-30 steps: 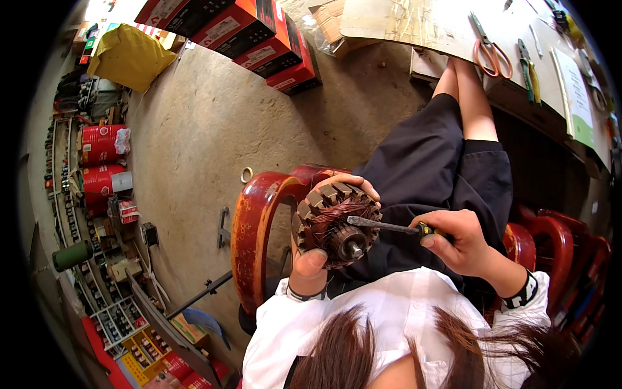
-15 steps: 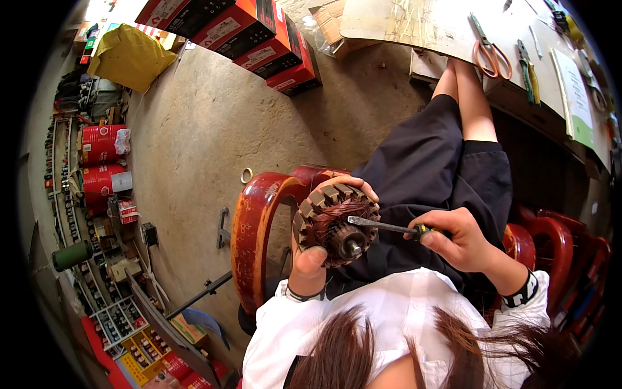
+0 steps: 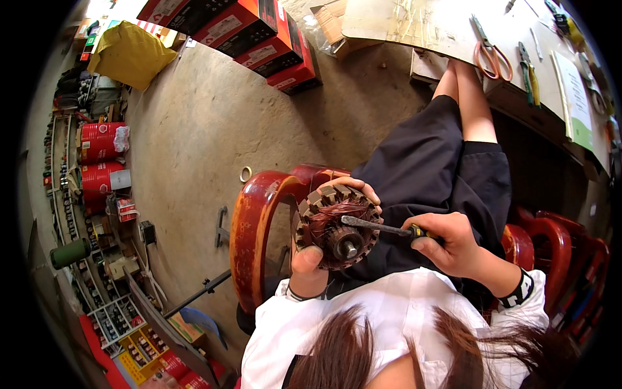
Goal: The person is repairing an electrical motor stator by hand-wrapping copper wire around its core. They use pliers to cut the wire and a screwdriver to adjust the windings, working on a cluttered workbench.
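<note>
My left hand (image 3: 307, 264) is wrapped round a motor armature (image 3: 342, 214) over my lap, thumb at its near left side and fingertips over its far edge. Dark slotted teeth ring the armature, with copper windings inside and a commutator and short steel shaft (image 3: 350, 249) facing up toward me. In my right hand (image 3: 453, 241) is a flat-blade screwdriver (image 3: 389, 228) with a black and yellow handle. Its blade points left, and the tip lies over the windings just beyond the commutator; whether it touches them I cannot tell.
A red wooden chair armrest (image 3: 249, 240) curves at my left. On the workbench (image 3: 414, 26) ahead lie orange-handled scissors (image 3: 489, 55) and green-handled pliers (image 3: 528, 74). Red and black boxes (image 3: 259, 45) are stacked beyond the floor. Crowded shelves and red drums (image 3: 102, 142) line the left side.
The screwdriver tip has shifted slightly left across the windings, my right hand moving with it. The armature has turned or tilted a little in my left hand.
</note>
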Action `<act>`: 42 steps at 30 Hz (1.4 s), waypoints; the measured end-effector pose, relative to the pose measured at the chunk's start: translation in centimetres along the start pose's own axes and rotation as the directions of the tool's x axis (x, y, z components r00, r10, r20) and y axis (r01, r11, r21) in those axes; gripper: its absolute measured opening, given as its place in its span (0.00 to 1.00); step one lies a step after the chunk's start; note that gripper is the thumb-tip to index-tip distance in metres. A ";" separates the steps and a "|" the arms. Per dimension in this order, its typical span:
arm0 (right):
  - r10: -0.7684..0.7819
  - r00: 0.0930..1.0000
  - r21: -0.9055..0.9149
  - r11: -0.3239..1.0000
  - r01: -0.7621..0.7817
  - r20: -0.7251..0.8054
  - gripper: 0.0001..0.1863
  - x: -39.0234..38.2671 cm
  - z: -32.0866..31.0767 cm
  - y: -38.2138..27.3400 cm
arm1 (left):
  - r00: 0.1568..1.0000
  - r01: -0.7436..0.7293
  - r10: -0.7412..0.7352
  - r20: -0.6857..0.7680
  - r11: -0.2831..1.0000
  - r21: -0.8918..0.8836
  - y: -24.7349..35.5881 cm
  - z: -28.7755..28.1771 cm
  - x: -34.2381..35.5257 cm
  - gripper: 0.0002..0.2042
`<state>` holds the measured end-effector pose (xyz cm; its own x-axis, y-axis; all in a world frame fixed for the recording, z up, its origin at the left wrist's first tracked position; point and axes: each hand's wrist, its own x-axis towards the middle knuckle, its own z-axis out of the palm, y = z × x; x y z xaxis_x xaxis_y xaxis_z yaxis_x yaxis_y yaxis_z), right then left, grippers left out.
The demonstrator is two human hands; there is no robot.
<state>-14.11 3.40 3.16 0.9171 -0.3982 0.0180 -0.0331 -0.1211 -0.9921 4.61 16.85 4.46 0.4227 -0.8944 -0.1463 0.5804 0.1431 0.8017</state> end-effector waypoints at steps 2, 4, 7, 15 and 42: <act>0.038 0.999 0.019 0.999 -0.039 0.025 0.09 0.0 0.0 -0.1 | 1.000 0.026 -0.026 -0.013 1.000 -0.005 0.1 0.0 -0.2 0.51; 0.064 0.997 0.053 0.996 -0.066 0.045 0.09 -0.1 0.0 -0.1 | 0.996 0.087 -0.087 -0.011 0.996 -0.017 0.4 0.1 -0.3 0.53; 0.100 0.992 0.078 0.991 -0.106 0.080 0.09 -0.2 -0.1 -0.2 | 0.997 0.074 -0.074 0.005 0.997 -0.031 0.3 0.0 -0.4 0.53; 0.157 0.969 0.198 0.961 -0.195 0.191 0.08 -0.3 -0.2 0.0 | 0.993 0.114 -0.113 0.035 0.993 -0.022 0.3 -0.5 -0.4 0.53; 0.220 0.775 0.553 0.589 -0.589 0.592 0.28 0.4 -2.9 0.6 | 0.996 -0.051 0.050 0.076 0.999 0.004 0.1 -0.2 0.7 0.51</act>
<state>-14.88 0.49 2.92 0.9390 0.2028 -0.2779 -0.3403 0.6660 -0.6638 5.08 16.33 4.32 0.3974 -0.9156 -0.0614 0.5552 0.1866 0.8105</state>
